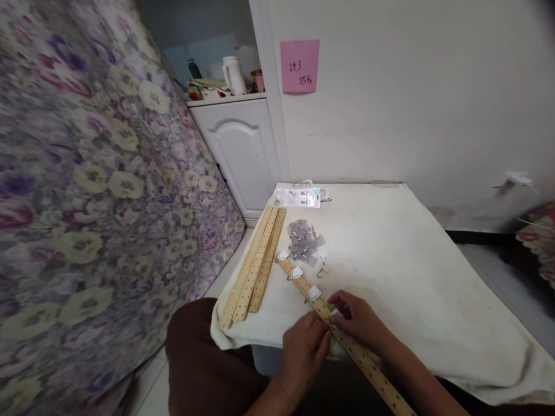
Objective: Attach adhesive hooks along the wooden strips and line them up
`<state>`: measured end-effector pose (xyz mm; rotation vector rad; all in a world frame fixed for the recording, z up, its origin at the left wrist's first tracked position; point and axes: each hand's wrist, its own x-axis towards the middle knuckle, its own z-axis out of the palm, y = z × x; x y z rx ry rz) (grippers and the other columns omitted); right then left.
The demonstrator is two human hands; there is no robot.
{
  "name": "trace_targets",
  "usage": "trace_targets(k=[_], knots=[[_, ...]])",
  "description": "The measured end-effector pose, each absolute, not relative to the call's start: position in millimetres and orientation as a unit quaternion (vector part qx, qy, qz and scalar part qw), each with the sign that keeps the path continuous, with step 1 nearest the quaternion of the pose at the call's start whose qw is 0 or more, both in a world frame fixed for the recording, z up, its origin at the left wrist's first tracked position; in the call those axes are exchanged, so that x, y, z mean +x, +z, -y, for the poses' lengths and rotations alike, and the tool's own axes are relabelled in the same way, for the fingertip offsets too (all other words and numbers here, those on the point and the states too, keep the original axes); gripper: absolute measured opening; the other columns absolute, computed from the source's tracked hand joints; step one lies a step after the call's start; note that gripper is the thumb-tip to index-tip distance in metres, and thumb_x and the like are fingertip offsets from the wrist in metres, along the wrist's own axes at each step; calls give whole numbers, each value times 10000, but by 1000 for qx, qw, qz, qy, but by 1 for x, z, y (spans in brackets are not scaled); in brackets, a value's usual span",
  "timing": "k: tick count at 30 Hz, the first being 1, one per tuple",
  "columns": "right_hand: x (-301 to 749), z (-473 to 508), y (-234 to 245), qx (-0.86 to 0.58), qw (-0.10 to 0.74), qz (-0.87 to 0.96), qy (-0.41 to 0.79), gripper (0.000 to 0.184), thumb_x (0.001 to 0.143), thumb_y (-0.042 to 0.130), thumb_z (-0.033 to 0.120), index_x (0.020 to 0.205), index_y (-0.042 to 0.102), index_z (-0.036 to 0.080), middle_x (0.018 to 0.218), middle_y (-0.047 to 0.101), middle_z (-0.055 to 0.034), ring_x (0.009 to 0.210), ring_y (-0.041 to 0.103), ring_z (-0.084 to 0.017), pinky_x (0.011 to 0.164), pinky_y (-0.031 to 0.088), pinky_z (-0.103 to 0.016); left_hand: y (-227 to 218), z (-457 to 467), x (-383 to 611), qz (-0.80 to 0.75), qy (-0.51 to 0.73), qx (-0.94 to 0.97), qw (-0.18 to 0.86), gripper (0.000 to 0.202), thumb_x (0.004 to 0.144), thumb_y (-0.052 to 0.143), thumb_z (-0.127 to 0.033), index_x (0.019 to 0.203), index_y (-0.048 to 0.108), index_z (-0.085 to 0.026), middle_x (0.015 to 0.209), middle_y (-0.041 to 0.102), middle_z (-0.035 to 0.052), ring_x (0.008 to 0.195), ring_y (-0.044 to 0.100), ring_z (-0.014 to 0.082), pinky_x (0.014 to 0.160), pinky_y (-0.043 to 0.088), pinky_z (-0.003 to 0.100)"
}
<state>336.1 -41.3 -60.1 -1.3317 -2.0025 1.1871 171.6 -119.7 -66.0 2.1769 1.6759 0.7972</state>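
A long wooden strip (347,341) with rows of holes lies slanted across the near edge of a table under a cream cloth (411,271). Three small white clips (297,273) sit along its far end. My left hand (303,349) is curled against the strip's near side. My right hand (358,320) pinches a small white clip (335,312) onto the strip. Both hands touch the strip at the same spot, fingers closed.
Several more holed wooden strips (255,263) lie stacked at the table's left. A heap of small grey packets with metal parts (303,241) and a clear packet (299,197) lie beyond. A floral bedspread (87,190) fills the left; a white cabinet (243,150) and pink note (299,65) stand behind.
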Motion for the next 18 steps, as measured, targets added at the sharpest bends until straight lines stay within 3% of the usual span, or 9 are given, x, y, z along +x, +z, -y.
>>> trace_targets(k=[18], knots=[[340, 39, -65, -452, 249, 707, 484, 193, 695, 641, 234, 878, 603, 187, 648, 543, 38, 609, 488, -127, 566, 371, -242, -61, 121, 174, -596, 273, 741, 146, 109, 847, 503, -205, 850, 609, -228, 824, 623, 17, 797, 582, 159, 641, 403, 236]])
